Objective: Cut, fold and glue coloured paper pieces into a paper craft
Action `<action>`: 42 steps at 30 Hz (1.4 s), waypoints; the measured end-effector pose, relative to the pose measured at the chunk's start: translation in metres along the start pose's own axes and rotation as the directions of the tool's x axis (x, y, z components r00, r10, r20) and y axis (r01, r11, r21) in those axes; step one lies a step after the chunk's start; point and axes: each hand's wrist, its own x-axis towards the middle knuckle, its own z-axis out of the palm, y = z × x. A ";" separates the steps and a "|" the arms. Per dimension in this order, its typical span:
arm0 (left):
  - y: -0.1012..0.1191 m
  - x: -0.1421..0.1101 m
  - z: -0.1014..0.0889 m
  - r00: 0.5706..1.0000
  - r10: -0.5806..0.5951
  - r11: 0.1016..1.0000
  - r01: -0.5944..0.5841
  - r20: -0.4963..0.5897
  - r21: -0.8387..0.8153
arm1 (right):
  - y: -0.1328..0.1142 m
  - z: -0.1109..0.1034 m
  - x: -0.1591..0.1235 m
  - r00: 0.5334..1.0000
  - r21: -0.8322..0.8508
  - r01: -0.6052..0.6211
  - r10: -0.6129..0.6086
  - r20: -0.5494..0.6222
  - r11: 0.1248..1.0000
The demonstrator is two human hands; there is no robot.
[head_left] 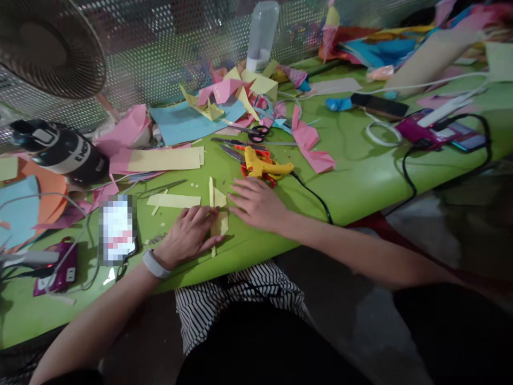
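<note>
A: Your left hand (188, 234) is palm down, thumb and fingers apart, with its fingertips on some pale yellow paper pieces (221, 223).

B: Your right hand (258, 203) has its fingers spread, just beside that paper. It's a bit blurry, so I can't tell if a fingertip touches it.

A: Where do you have the paper?

B: It's on your green desk (360, 182), between your hands: near two o'clock from your left one, eight o'clock from your right.

A: What else is close to you?

B: Straight up at twelve o'clock from your right hand is a yellow glue gun (264, 164), then black-handled scissors (258, 133). From your left hand, a flat yellow strip (176, 201) is at eleven o'clock, a lit phone (114, 230) at nine, and a dark bottle (76, 155) at ten.
</note>
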 end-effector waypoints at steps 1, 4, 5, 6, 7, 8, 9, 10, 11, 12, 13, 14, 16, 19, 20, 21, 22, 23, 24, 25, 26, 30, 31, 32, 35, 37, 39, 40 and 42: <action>0.000 0.000 0.000 1.000 0.004 1.000 -0.004 -0.002 0.001 | 0.003 -0.007 0.007 0.997 0.042 -0.069 0.067 0.038 0.997; 0.000 0.001 -0.001 1.000 0.000 1.000 0.000 0.008 0.000 | 0.012 -0.025 0.037 0.912 0.182 -0.271 0.191 0.364 0.945; 0.001 0.001 -0.002 1.000 -0.003 1.000 0.004 0.014 -0.001 | 0.014 -0.028 0.048 0.838 0.232 -0.307 0.147 0.526 0.923; 0.001 0.001 -0.003 1.000 -0.007 1.000 0.007 0.019 -0.001 | 0.016 -0.030 0.058 0.750 0.272 -0.349 0.093 0.655 0.897; 0.002 0.002 -0.004 1.000 -0.012 1.000 0.012 0.025 0.002 | 0.017 -0.031 0.068 0.678 0.291 -0.388 0.058 0.732 0.875; 0.003 0.002 -0.005 0.999 -0.016 1.000 0.016 0.032 0.005 | 0.017 -0.030 0.075 0.623 0.296 -0.421 0.036 0.781 0.858; 0.003 0.002 -0.006 0.999 -0.018 1.000 0.017 0.038 0.010 | 0.017 -0.028 0.082 0.590 0.288 -0.447 0.037 0.807 0.847; 0.003 0.002 -0.007 0.999 -0.017 1.000 0.017 0.044 0.016 | 0.017 -0.026 0.086 0.569 0.273 -0.467 0.049 0.821 0.841; 0.003 0.003 -0.007 0.999 -0.014 1.000 0.013 0.048 0.021 | 0.017 -0.024 0.090 0.550 0.259 -0.482 0.060 0.833 0.837; 0.003 0.003 -0.007 0.999 -0.011 1.000 0.010 0.051 0.026 | 0.017 -0.022 0.092 0.532 0.249 -0.497 0.065 0.844 0.832; 0.002 0.004 -0.007 0.999 -0.007 1.000 0.006 0.053 0.030 | 0.018 -0.020 0.093 0.518 0.244 -0.509 0.067 0.853 0.826; 0.002 0.004 -0.008 0.998 -0.004 0.999 0.002 0.056 0.032 | 0.018 -0.018 0.094 0.507 0.240 -0.519 0.070 0.859 0.820; 0.000 0.005 -0.008 0.998 -0.003 1.000 0.001 0.069 0.030 | 0.020 -0.017 0.094 0.494 0.237 -0.524 0.065 0.867 0.818; -0.001 0.006 -0.006 0.997 -0.011 1.000 0.009 0.082 0.021 | 0.023 -0.019 0.094 0.485 0.232 -0.514 0.056 0.873 0.826; 0.000 0.005 -0.006 0.996 -0.016 1.000 0.014 0.083 0.021 | 0.023 -0.020 0.094 0.482 0.230 -0.511 0.055 0.874 0.829; 0.000 0.005 -0.005 0.996 -0.021 1.000 0.019 0.082 0.023 | 0.023 -0.021 0.094 0.481 0.228 -0.508 0.055 0.875 0.831; 0.000 0.004 -0.004 0.997 -0.026 0.999 0.024 0.079 0.023 | 0.023 -0.022 0.094 0.480 0.225 -0.506 0.055 0.875 0.833; 0.000 0.004 -0.004 0.997 -0.033 0.999 0.032 0.076 0.022 | 0.023 -0.022 0.094 0.479 0.225 -0.504 0.053 0.876 0.834; 0.000 0.004 -0.005 0.996 -0.041 0.999 0.040 0.075 0.015 | 0.022 -0.023 0.094 0.478 0.227 -0.504 0.050 0.877 0.834; 0.000 0.005 -0.008 0.996 -0.047 0.999 0.047 0.078 -0.005 | 0.022 -0.024 0.094 0.479 0.230 -0.507 0.050 0.876 0.831; -0.001 0.007 -0.011 0.995 -0.058 0.997 0.062 0.078 -0.042 | 0.022 -0.024 0.094 0.480 0.234 -0.514 0.050 0.876 0.825; -0.011 0.027 -0.030 0.949 -0.316 0.920 0.312 0.024 -0.239 | 0.022 -0.026 0.093 0.477 0.247 -0.539 0.050 0.877 0.806; -0.015 0.034 -0.034 0.898 -0.438 0.863 0.432 0.035 -0.262 | 0.022 -0.026 0.093 0.474 0.248 -0.540 0.047 0.879 0.804; -0.019 0.041 -0.037 0.843 -0.524 0.794 0.535 0.120 -0.289 | 0.022 -0.027 0.093 0.471 0.246 -0.539 0.046 0.881 0.805; -0.028 0.058 -0.039 0.712 -0.488 0.580 0.697 0.506 -0.421 | 0.023 -0.027 0.092 0.479 0.243 -0.530 0.051 0.876 0.813; -0.031 0.064 -0.035 0.659 -0.466 0.496 0.747 0.591 -0.442 | 0.023 -0.027 0.092 0.485 0.250 -0.522 0.043 0.873 0.816; -0.031 0.069 -0.032 0.624 -0.487 0.467 0.778 0.611 -0.422 | 0.024 -0.027 0.092 0.489 0.262 -0.518 0.030 0.872 0.814; -0.031 0.070 -0.031 0.608 -0.495 0.461 0.789 0.621 -0.405 | 0.024 -0.027 0.092 0.489 0.268 -0.518 0.025 0.872 0.812; -0.030 0.072 -0.031 0.578 -0.507 0.450 0.810 0.640 -0.375 | 0.023 -0.028 0.092 0.494 0.276 -0.520 0.021 0.869 0.809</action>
